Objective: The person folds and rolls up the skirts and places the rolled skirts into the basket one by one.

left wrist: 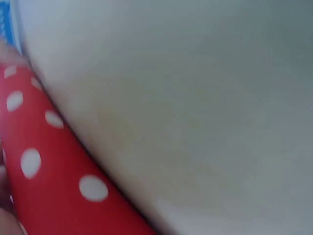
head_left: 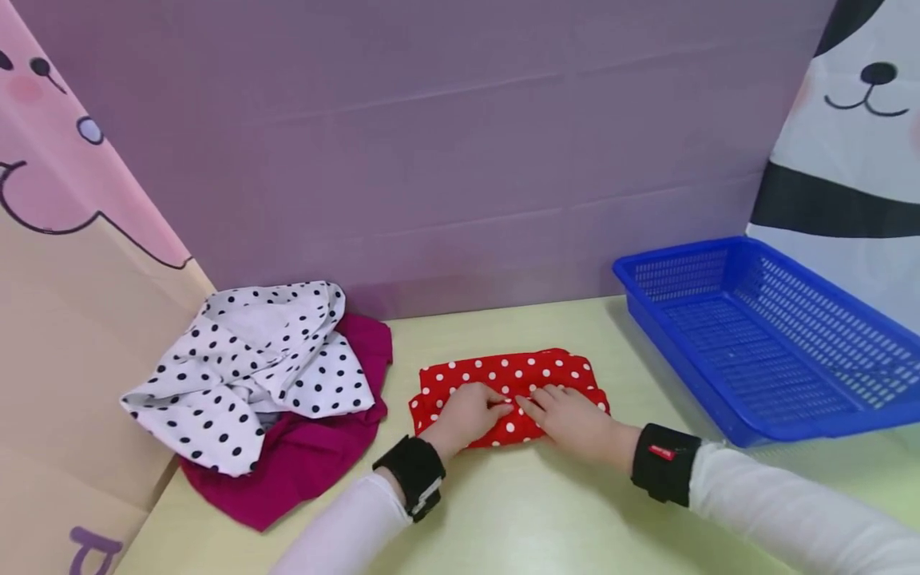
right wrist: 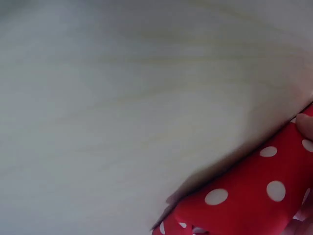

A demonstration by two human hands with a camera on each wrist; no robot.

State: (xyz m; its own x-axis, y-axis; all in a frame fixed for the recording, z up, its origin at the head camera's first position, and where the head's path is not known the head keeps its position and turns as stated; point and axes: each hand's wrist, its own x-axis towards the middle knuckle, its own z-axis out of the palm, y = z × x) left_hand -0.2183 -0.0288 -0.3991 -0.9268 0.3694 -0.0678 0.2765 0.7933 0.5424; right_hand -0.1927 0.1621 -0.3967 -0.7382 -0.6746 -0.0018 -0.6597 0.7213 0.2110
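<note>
A red cloth with white dots (head_left: 506,369) lies folded in a rough rectangle at the middle of the table. On its near left part, my left hand (head_left: 467,414) pinches the fabric between thumb and fingers. My right hand (head_left: 573,419) grips the same layer from the right, its fingertips close to the left hand's. In the left wrist view, the red fabric (left wrist: 54,161) slants across the lower left, with bits of fingers at the frame's edge. The right wrist view shows a rolled edge of red fabric (right wrist: 244,200) with fingertips (right wrist: 305,125) on it.
To the left, a crumpled white cloth with black dots (head_left: 316,375) lies over a magenta cloth (head_left: 287,471). A blue perforated plastic basket (head_left: 690,367) stands at the right. Printed fabric walls (head_left: 460,160) enclose the pale table (head_left: 503,511) at the back and sides.
</note>
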